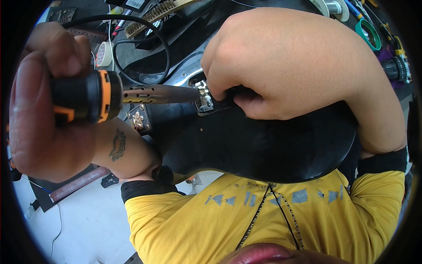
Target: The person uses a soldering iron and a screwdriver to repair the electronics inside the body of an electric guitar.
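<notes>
My left hand (39, 105) is wrapped round the black and orange handle of a soldering iron (160, 93). Its perforated metal barrel points right, and the tip end meets or overlaps the silvery metal parts (204, 96) in a small rectangular cavity. That cavity is cut into a glossy black guitar body (246, 145) lying in front of my chest. Over the cavity's right side bends my right hand (268, 66), fingers curled and thumb tucked in. Whatever it pinches is hidden beneath the fingers. A metal plate (140, 119) sits on the guitar, left of the cavity.
A black cable (168, 55) loops behind the iron. Further back are a wooden-handled brush (160, 12), a roll of tape (104, 54) and a wire spool (332, 9). A green ring (368, 34) and several tools lie at the far right.
</notes>
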{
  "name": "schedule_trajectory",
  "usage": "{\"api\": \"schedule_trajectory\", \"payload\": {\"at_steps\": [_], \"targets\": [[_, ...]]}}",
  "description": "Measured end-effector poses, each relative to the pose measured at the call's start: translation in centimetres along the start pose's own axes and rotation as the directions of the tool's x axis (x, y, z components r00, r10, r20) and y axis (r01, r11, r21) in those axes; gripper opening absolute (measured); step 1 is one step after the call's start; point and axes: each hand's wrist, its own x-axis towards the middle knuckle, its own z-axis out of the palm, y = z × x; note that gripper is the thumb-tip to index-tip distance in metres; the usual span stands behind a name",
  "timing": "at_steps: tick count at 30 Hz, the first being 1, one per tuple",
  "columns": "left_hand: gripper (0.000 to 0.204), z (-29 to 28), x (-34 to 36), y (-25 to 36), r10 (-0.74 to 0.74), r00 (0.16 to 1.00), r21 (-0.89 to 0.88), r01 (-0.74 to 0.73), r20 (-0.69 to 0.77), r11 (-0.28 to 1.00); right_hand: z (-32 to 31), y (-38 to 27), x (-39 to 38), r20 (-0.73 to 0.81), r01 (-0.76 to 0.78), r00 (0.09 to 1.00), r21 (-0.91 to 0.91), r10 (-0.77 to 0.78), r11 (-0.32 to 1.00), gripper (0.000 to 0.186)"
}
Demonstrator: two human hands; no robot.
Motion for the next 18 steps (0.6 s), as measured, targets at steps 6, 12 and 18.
{"api": "schedule_trajectory", "payload": {"at_steps": [6, 12, 18], "targets": [[0.016, -0.8, -0.1, -0.1, -0.026, 1.000, -0.044, 0.026, 0.002, 0.999, 0.3, 0.4, -0.3, -0.011, 0.123, 0.992, -0.023, -0.123, 0.992, 0.020], [0.013, 0.7, -0.1, 0.6, 0.029, 0.996, 0.045, -0.025, -0.086, 0.999, 0.9, -0.5, -0.5, -0.045, 0.066, 0.996, -0.112, -0.072, 0.991, 0.020], [0.015, -0.4, 0.2, 0.6, 0.058, 0.998, -0.001, -0.058, -0.011, 0.998, 1.8, -0.3, -0.9, -0.116, 0.084, 0.987, -0.223, -0.112, 0.971, 0.019]]}}
